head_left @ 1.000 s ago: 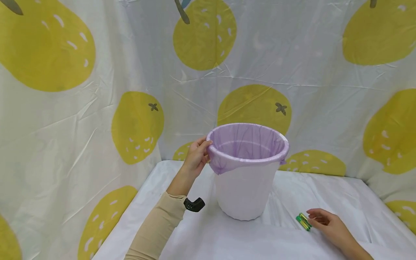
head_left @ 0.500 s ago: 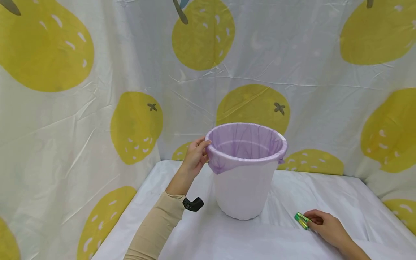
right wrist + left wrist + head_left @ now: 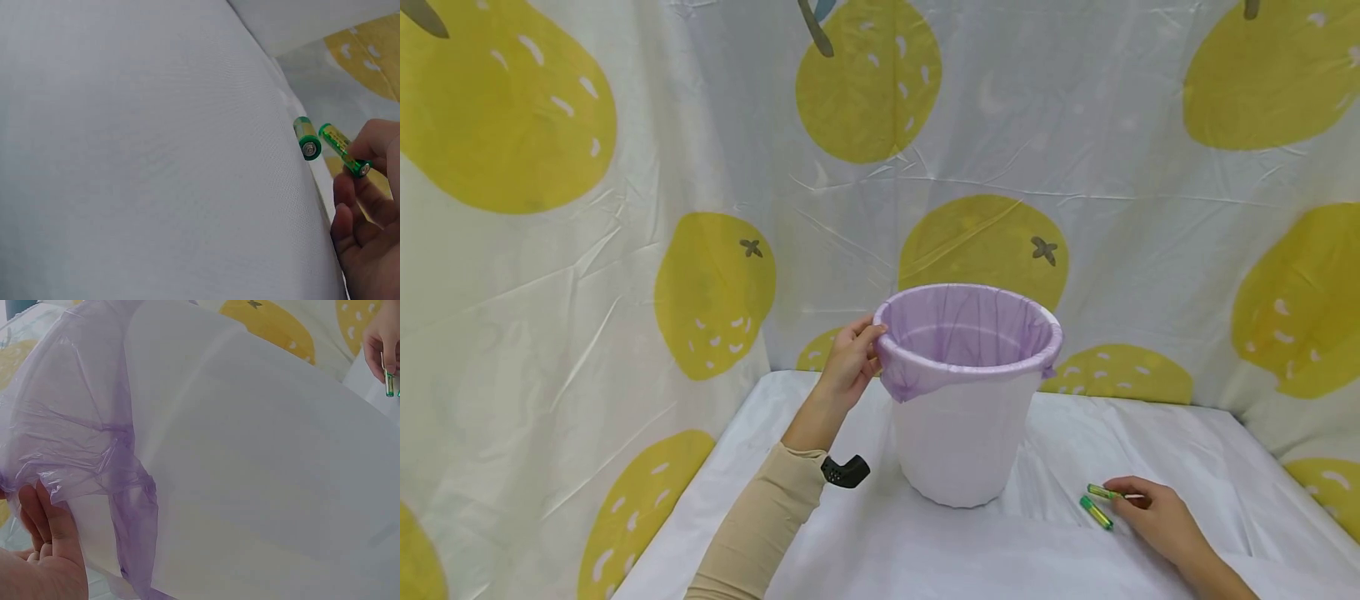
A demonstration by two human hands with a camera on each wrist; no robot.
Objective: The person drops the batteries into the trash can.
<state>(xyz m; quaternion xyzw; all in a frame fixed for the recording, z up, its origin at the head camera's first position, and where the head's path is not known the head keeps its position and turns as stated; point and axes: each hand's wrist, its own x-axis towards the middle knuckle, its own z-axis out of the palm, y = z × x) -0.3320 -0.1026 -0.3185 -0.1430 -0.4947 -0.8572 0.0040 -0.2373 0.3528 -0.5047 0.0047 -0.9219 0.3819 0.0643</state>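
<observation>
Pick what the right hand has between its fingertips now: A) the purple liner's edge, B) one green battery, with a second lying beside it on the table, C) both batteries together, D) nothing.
B: the right hand pinches one green battery, while the second battery lies apart on the white table cover.

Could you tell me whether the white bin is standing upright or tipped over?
Upright. The white bin stands on its base on the table, its purple liner folded over the rim, which the left hand holds.

Two small green-and-yellow cylindrical batteries (image 3: 1097, 503) are lying just apart, right of the white purple-lined plastic bucket (image 3: 966, 400).
</observation>
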